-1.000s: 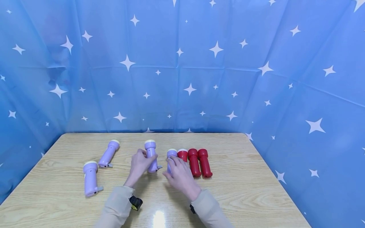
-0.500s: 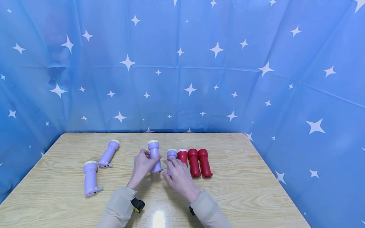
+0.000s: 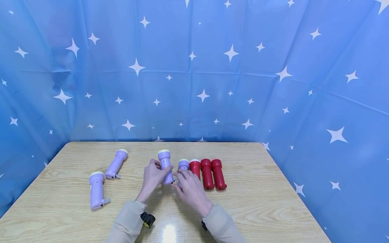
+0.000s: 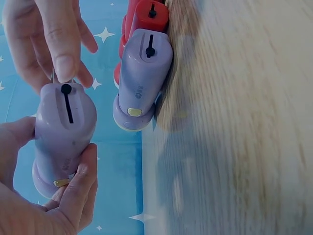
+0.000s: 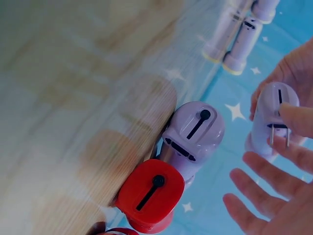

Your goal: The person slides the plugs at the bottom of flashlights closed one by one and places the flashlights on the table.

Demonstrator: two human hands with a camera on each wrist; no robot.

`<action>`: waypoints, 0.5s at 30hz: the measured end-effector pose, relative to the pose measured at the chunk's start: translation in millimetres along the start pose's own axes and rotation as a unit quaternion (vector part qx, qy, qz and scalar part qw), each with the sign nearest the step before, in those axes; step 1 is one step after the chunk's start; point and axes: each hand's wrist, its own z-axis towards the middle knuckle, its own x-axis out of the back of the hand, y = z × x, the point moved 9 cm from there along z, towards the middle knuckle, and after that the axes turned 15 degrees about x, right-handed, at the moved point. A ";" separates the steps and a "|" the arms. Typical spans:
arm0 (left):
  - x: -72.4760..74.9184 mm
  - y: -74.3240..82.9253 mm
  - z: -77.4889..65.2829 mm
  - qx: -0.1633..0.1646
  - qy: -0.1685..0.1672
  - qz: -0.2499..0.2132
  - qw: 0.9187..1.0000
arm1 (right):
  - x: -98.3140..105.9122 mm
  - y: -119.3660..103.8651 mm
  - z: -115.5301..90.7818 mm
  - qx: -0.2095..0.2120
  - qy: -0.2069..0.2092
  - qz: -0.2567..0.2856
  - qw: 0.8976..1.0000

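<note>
My left hand (image 3: pixel 153 175) holds a purple flashlight (image 3: pixel 165 163) around its body, its pale-rimmed head pointing away. Two metal prongs (image 5: pixel 272 134) of a fold-out plug stick out near its base. My right hand (image 3: pixel 191 189) reaches over from the right, its thumb (image 4: pixel 64 66) and index finger pinching at these prongs while the other fingers spread out. A black slider (image 4: pixel 66 89) sits in a slot on the flashlight's end. Another purple flashlight (image 4: pixel 143 73) lies just right of the held one, partly covered by my right hand in the head view.
Three red flashlights (image 3: pixel 207 173) lie in a row on the right, beside the purple one. Two more purple flashlights (image 3: pixel 97 190) lie at the left with their plugs folded out. A blue star-patterned curtain (image 3: pixel 188 74) hangs behind the wooden table (image 3: pixel 267 202).
My left hand has moved the purple flashlight right, bringing its prongs to my right hand's thumb and index finger. The right hand has stayed nearly in place; the other flashlights have not moved.
</note>
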 end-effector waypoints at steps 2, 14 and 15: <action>-0.1 0.4 -0.4 0.000 0.002 0.000 1.000 | -0.2 -0.3 0.0 0.001 0.000 -0.002 1.000; -0.4 1.9 -1.9 -0.005 0.005 0.003 1.000 | 1.4 -0.9 -0.6 0.006 0.020 -0.022 1.000; -0.5 2.0 -1.8 -0.005 0.004 0.003 1.000 | 1.4 -0.7 -0.3 0.005 0.018 -0.023 1.000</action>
